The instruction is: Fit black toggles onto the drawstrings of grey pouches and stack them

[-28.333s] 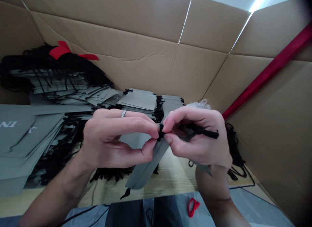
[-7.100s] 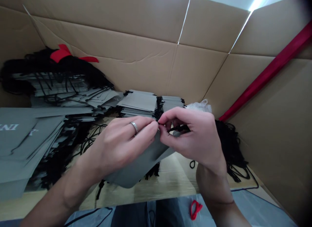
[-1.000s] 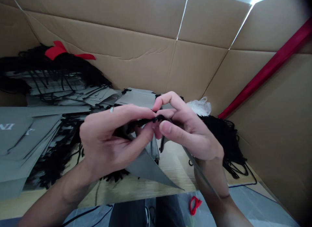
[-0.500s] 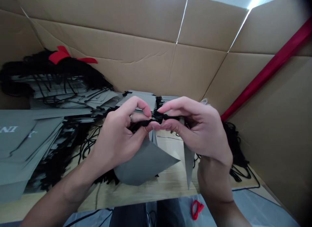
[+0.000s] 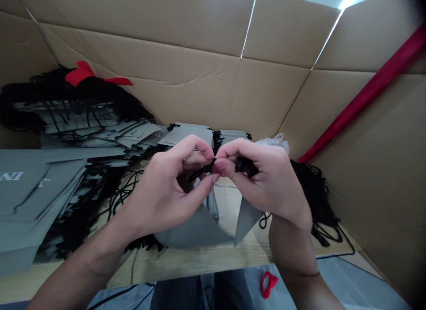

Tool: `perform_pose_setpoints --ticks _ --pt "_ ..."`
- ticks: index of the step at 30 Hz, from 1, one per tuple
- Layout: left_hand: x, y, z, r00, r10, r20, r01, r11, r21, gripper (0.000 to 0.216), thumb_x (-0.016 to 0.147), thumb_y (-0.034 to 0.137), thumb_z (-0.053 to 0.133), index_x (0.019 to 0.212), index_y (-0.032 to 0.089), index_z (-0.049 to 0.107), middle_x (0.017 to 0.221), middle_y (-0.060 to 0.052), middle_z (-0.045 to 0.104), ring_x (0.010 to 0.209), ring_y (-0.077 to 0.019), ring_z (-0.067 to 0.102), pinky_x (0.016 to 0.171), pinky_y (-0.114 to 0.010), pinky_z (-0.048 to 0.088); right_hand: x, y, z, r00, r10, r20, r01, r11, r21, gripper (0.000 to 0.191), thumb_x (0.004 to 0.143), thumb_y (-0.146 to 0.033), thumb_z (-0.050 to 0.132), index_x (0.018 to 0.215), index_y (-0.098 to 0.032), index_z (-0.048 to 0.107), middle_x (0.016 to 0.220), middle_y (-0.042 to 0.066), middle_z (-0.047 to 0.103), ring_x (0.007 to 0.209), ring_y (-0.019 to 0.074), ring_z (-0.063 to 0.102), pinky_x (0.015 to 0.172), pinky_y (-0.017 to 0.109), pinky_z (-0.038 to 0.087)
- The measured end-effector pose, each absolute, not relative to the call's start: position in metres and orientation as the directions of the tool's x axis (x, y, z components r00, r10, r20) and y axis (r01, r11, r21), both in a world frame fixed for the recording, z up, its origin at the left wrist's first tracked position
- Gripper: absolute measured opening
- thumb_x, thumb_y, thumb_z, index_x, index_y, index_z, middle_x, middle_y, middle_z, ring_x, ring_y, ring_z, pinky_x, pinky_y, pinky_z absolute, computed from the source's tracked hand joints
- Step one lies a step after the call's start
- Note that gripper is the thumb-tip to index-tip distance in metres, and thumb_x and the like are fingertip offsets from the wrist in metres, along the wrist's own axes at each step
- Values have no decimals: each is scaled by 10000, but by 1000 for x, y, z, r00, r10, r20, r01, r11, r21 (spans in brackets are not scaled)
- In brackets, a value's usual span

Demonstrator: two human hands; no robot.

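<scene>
Head view: the left hand (image 5: 171,185) and the right hand (image 5: 269,179) meet fingertip to fingertip over a wooden table (image 5: 199,268). Each has thumb and forefinger drawn nearly together in a pinch on a knotted black cord (image 5: 204,170), located between them; which strand each hand grips cannot be told. Further black cord is tucked inside the curled fingers of the right hand. Gray cloth (image 5: 196,228) hangs beneath the left hand, and a gray flap (image 5: 248,219) hangs below the right; whether the two are one piece cannot be determined.

Directly behind the hands, a stack of gray pieces (image 5: 189,134) with black cord ends lies near the cardboard wall (image 5: 166,74). To the left are larger gray sheets (image 5: 20,190) bearing white letters, and beyond them a pile topped by a black cord bundle (image 5: 109,92) with a red strip (image 5: 78,74) across it. To the right lie a clear plastic bag (image 5: 275,142) and a heap of black cord (image 5: 309,190). A red loop (image 5: 269,284) lies below the table's near edge.
</scene>
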State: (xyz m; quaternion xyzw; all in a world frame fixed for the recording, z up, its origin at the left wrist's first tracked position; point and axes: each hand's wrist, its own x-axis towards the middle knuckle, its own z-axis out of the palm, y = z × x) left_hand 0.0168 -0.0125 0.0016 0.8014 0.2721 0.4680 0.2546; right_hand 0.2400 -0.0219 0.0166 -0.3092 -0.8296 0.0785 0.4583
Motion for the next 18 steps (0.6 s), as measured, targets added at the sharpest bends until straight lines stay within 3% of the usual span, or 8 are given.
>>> perform_pose_setpoints --ticks 3,6,9,12,15,18 --pt "17 -16 6 367 664 651 75 -719 691 174 1008 187 806 1141 221 699 930 13 842 786 -127 825 697 -200 647 241 -21 16 -379 603 702 421 788 -450 74 1046 -178 773 1018 -213 714 761 -68 649 614 86 462 607 247 414" --pt "17 -17 8 315 675 668 69 -718 693 89 1035 189 813 1098 213 755 853 29 836 706 -105 809 676 -177 646 243 -21 17 -392 634 666 397 770 -499 113 1057 -202 787 1027 -221 680 750 -75 581 612 88 431 572 255 362" --pt "15 -16 8 301 687 661 104 -713 693 60 1049 230 817 1103 223 793 836 25 843 700 -125 821 658 -191 658 247 -24 20 -435 678 592 383 735 -560 228 1034 -326 836 1140 -229 659 829 -54 569 653 113 459 583 279 380" --pt "14 -14 8 303 684 663 99 -715 692 66 1051 265 827 1107 237 808 847 16 854 701 -141 829 653 -213 670 254 -28 24 -486 685 543 340 720 -605 291 1133 -492 661 1247 -225 682 914 0 596 755 171 520 682 331 453" --pt "12 -13 8 303 678 670 56 -714 698 60 1050 243 829 1106 241 808 881 15 872 708 -127 831 667 -199 677 260 -31 27 -437 671 599 390 742 -546 372 1221 -432 447 1194 -231 758 955 44 643 838 213 574 802 386 504" --pt "13 -13 8 295 686 665 43 -705 708 79 1048 215 830 1118 238 802 899 17 878 749 -125 849 682 -182 677 262 -29 28 -442 616 652 435 783 -444 307 1215 -354 517 1286 -244 794 1035 62 703 903 221 640 841 392 537"
